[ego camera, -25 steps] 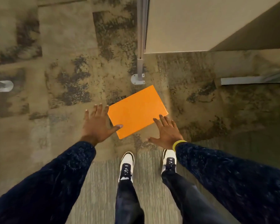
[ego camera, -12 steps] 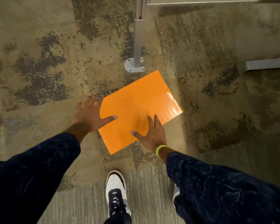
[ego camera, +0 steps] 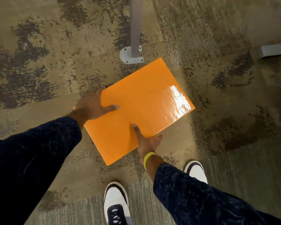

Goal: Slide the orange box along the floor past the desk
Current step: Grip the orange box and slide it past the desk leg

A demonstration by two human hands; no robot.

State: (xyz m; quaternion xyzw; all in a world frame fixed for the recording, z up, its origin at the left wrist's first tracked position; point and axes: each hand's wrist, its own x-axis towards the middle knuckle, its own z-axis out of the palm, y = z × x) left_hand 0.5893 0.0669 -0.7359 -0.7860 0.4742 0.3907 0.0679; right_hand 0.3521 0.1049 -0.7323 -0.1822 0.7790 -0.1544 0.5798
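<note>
A flat, glossy orange box [ego camera: 141,109] lies on the mottled carpet, turned at an angle, its far corner almost at the desk leg's foot. My left hand [ego camera: 92,106] grips its left edge, thumb on top and fingers wrapped over the side. My right hand [ego camera: 147,142] holds the near right edge, thumb stretched across the lid, fingers down the side. A yellow band circles my right wrist.
A grey metal desk leg [ego camera: 135,26] with a round foot plate [ego camera: 128,56] stands just beyond the box. Another grey bar [ego camera: 274,50] lies at the right edge. My two white shoes [ego camera: 115,197] [ego camera: 195,171] stand on striped carpet near the box.
The view has dropped closer to the floor. My hands went from hovering beside the box to gripping its left and near right edges. The desk top has left the view.
</note>
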